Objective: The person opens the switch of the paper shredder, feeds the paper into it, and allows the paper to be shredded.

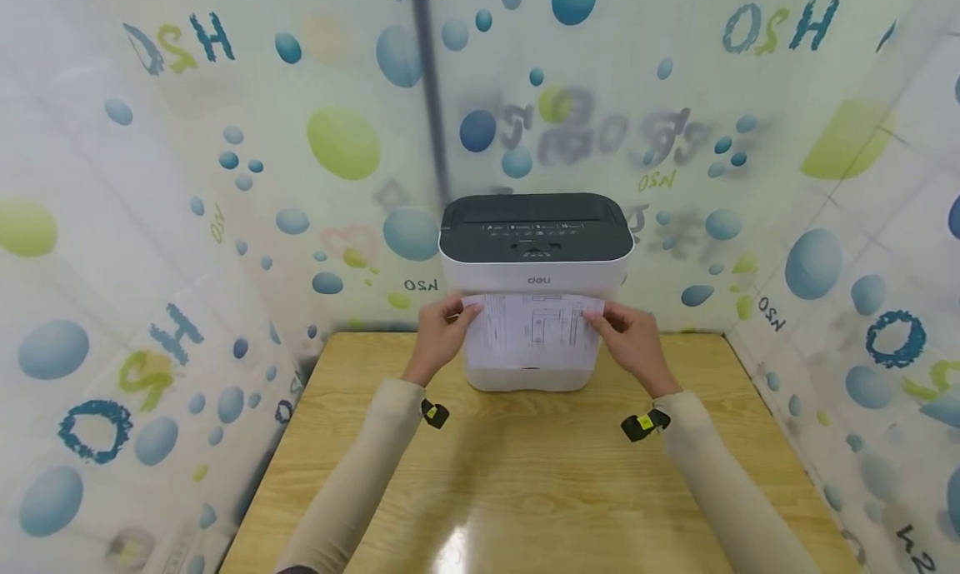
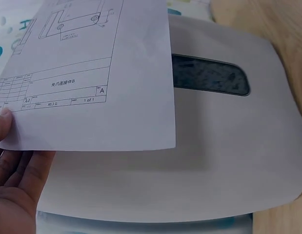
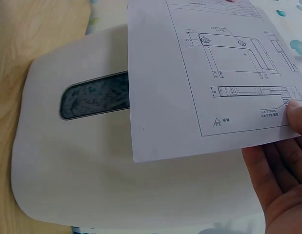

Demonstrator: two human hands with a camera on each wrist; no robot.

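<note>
A sheet of paper (image 1: 536, 332) printed with technical line drawings is held up in front of a white paper shredder with a dark top (image 1: 536, 241). My left hand (image 1: 441, 332) pinches its left edge near the top, thumb on the printed side and fingers behind. At the opposite edge my right hand (image 1: 633, 341) pinches it the same way. In the left wrist view, the paper (image 2: 141, 117) partly covers the dark window (image 2: 211, 75) in the shredder's front. The right wrist view shows the window (image 3: 94, 95) half hidden behind the sheet (image 3: 155, 131).
The shredder stands at the back of a wooden table (image 1: 540, 466). Behind it hangs a curtain (image 1: 345, 199) printed with blue and green drops. Similar printed sheeting flanks the table on both sides. Each wrist wears a black strap, such as the right strap (image 1: 643, 425).
</note>
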